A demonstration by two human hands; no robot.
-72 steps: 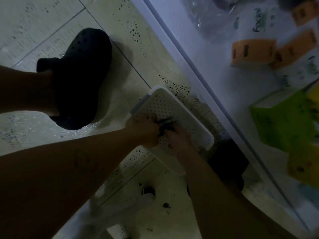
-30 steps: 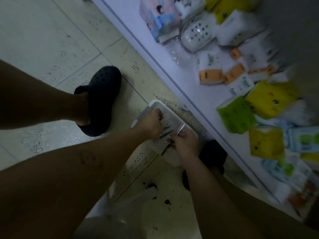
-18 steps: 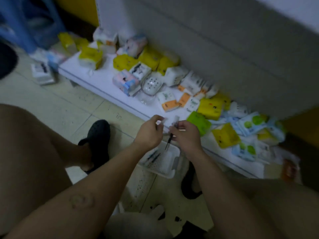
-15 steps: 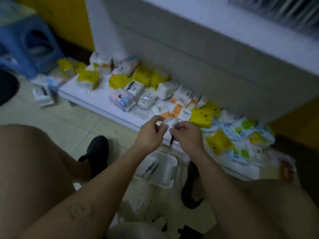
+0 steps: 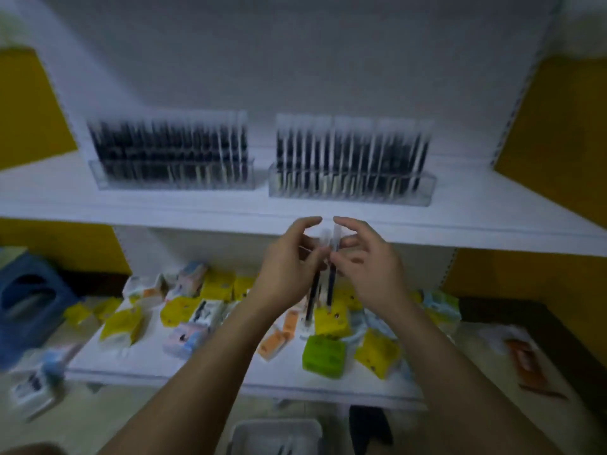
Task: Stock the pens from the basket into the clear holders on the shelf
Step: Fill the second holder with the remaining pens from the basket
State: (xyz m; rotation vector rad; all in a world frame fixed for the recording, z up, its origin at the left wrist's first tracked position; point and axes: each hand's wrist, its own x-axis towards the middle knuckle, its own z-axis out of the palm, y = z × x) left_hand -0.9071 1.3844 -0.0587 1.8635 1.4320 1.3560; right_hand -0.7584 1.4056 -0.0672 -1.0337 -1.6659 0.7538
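Note:
Two dark pens (image 5: 323, 277) with pale caps stand upright between my hands, just below the front edge of the white shelf (image 5: 197, 205). My left hand (image 5: 289, 267) pinches one pen and my right hand (image 5: 368, 267) pinches the other. On the shelf above sit two clear holders, the left one (image 5: 170, 174) and the right one (image 5: 351, 188), both packed with dark pens. The white basket (image 5: 276, 436) lies on the floor at the bottom edge, with a few pens faintly visible inside.
The lower shelf (image 5: 230, 372) is strewn with several yellow, green, orange and white packets. A blue stool (image 5: 29, 300) stands at the left. Yellow walls flank the shelving. A dark shoe (image 5: 369, 428) is beside the basket.
Both hands rose from the basket on the floor to the shelf edge, carrying pens. My view swung up from the floor to the holders.

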